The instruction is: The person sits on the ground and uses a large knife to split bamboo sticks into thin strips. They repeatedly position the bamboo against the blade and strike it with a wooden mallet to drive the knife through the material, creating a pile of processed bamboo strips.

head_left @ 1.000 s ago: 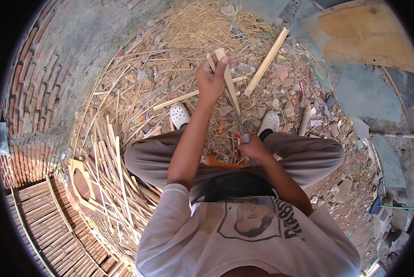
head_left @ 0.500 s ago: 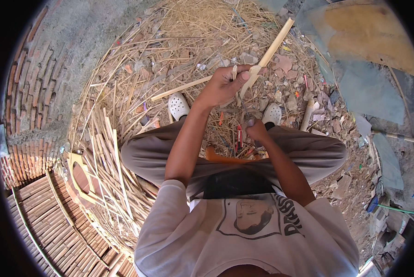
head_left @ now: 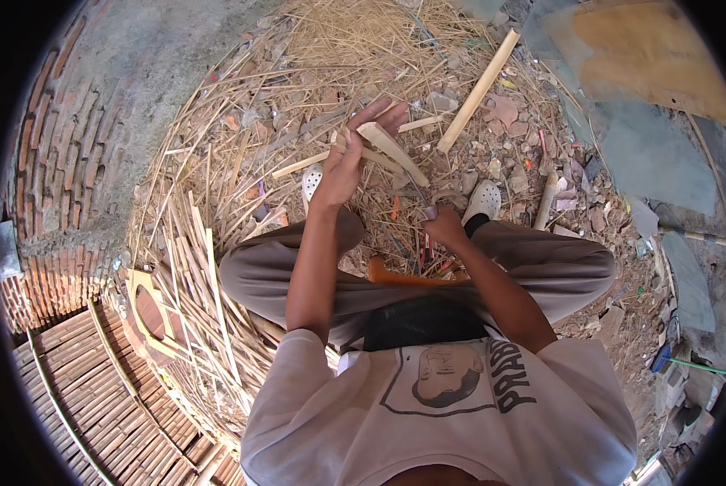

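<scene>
My left hand point(head_left: 347, 166) is raised in front of me, its fingers stretched toward the upper right. A short split bamboo piece point(head_left: 369, 154) is held in the crook of its thumb. Beside the fingers a second, wider bamboo piece point(head_left: 393, 151) slants down to the right; whether the fingers touch it is unclear. My right hand point(head_left: 445, 227) is closed round the handle of a knife point(head_left: 421, 198). The blade points up and left, its tip at the lower end of the wider piece.
A long split bamboo length point(head_left: 480, 91) lies on the rubble ahead; a thin strip point(head_left: 300, 164) lies behind my left hand. Bundled bamboo sticks point(head_left: 205, 300) are at my left, near a slatted bamboo platform point(head_left: 79, 389). Glass-like sheets point(head_left: 654, 154) stand at the right. An orange curved object point(head_left: 399, 277) lies between my legs.
My left hand has moved left and its fingers have straightened. The wider bamboo piece has turned from leaning right to leaning left. The knife hand has shifted slightly left.
</scene>
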`<state>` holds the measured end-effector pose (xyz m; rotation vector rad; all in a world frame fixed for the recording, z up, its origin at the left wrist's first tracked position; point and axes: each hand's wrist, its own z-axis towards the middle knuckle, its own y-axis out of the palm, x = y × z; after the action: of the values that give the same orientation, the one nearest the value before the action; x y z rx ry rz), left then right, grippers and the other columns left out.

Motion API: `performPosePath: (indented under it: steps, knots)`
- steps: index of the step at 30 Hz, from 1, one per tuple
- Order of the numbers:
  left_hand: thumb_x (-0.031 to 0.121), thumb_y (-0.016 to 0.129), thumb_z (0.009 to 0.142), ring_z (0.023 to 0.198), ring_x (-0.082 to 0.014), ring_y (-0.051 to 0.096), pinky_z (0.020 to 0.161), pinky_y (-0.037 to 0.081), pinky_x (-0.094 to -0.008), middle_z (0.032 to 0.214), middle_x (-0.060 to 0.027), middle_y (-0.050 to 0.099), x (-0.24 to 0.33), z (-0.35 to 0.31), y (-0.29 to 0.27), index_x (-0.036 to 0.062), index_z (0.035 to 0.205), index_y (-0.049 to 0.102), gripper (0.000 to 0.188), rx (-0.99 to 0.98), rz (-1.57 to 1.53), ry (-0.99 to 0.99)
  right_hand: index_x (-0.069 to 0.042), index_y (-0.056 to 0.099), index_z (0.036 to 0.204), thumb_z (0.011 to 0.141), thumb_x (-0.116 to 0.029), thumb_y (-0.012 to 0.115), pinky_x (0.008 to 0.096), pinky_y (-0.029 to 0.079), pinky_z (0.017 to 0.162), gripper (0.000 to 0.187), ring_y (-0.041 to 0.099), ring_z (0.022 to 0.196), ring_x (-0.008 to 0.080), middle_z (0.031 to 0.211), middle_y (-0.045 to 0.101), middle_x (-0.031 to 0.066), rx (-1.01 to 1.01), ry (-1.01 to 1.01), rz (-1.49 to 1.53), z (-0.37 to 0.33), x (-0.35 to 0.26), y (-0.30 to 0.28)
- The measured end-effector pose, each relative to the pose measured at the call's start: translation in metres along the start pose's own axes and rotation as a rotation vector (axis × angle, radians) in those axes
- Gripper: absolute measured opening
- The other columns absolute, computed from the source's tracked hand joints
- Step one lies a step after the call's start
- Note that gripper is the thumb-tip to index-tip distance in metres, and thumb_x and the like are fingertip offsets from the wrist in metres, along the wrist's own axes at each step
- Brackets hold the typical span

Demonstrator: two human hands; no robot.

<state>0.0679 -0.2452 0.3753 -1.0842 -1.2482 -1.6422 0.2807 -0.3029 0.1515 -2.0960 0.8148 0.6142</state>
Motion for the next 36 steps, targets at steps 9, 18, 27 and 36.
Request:
performPosePath:
  steps: [9, 18, 27, 36]
  knots:
    - [0.064, 0.037, 0.094, 0.123, -0.0295, 0.054, 0.105, 0.040, -0.0436, 0.127, -0.0194, 0.060, 0.000, -0.001, 0.010, -0.0016, 0.134, 0.048, 0.078, -0.198, 0.146, 0.030, 0.012, 0.056, 0.119, 0.078, -0.028, 0.062, 0.0464, 0.050, 0.083, 0.057, 0.063, 0.096, 0.0462, 0.107, 0.063, 0.0311, -0.200, 0.166, -0.066, 0.060, 0.068, 0.027]
    - [-0.003, 0.062, 0.089, 0.099, -0.0193, 0.068, 0.087, 0.054, -0.0322, 0.106, -0.0143, 0.070, -0.021, -0.002, 0.036, -0.0036, 0.108, 0.066, 0.019, 0.199, 0.311, 0.068, 0.006, 0.063, 0.081, 0.080, -0.010, 0.059, 0.0391, 0.043, 0.042, 0.016, 0.052, 0.043, 0.0217, 0.059, 0.056, 0.0095, -0.300, 0.334, 0.395, 0.043, 0.050, 0.033]
    - [0.008, 0.065, 0.090, 0.090, -0.0143, 0.068, 0.083, 0.054, -0.0308, 0.097, -0.0090, 0.073, -0.017, 0.026, 0.037, -0.0019, 0.100, 0.071, 0.015, 0.055, 0.458, 0.019, -0.002, 0.062, 0.079, 0.076, -0.012, 0.063, 0.0411, 0.048, 0.053, 0.010, 0.054, 0.048, 0.0226, 0.061, 0.056, 0.0077, -0.619, 0.318, 0.496, 0.067, 0.082, 0.026]
    - [0.003, 0.062, 0.090, 0.093, -0.0213, 0.070, 0.086, 0.056, -0.0361, 0.096, -0.0154, 0.072, 0.016, 0.025, 0.027, -0.0070, 0.100, 0.068, 0.014, 0.055, 0.254, 0.054, 0.006, 0.063, 0.096, 0.072, -0.028, 0.070, 0.0471, 0.053, 0.071, 0.042, 0.066, 0.084, 0.0416, 0.087, 0.066, 0.0261, 0.129, -0.103, -0.260, 0.034, 0.036, 0.015]
